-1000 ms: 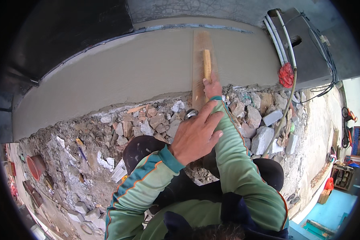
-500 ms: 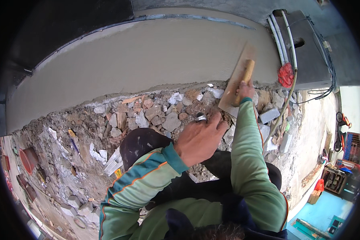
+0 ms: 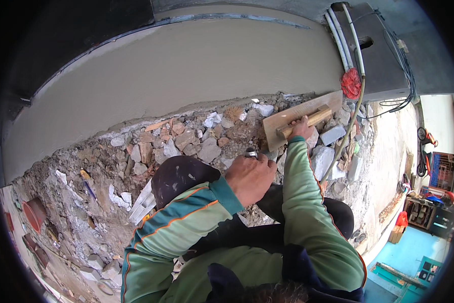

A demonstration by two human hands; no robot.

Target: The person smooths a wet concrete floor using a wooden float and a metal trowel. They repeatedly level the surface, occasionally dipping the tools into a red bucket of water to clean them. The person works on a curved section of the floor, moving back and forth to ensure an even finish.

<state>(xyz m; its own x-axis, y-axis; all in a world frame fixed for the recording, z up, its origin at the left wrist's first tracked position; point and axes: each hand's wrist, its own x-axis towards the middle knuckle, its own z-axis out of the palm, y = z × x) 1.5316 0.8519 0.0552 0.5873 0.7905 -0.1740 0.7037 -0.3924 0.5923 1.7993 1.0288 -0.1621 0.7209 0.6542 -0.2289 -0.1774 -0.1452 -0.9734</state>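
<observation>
My right hand (image 3: 301,129) is wrapped round the wooden handle of a plastering trowel (image 3: 283,117). The trowel's long flat blade lies slanted over the rubble along the near edge of a smooth grey wet mortar surface (image 3: 186,65). Closer in, my left hand (image 3: 252,179) is curled into a fist above my knee, with a dark, shiny ring-like piece (image 3: 250,152) at its fingers. Whatever its fingers may enclose is hidden.
Broken stones (image 3: 209,150) and bricks cover the ground before me. At right, white pipes (image 3: 340,40) end by a red plastic bag (image 3: 351,83), with a hose (image 3: 350,129) running down and black cables (image 3: 411,83) beside. A reddish tub (image 3: 34,214) stands far left.
The trowel has come off the mortar surface toward me and turned from steep to nearly crosswise, my right hand moving with it. My left hand stays curled, shifted only slightly in view.
</observation>
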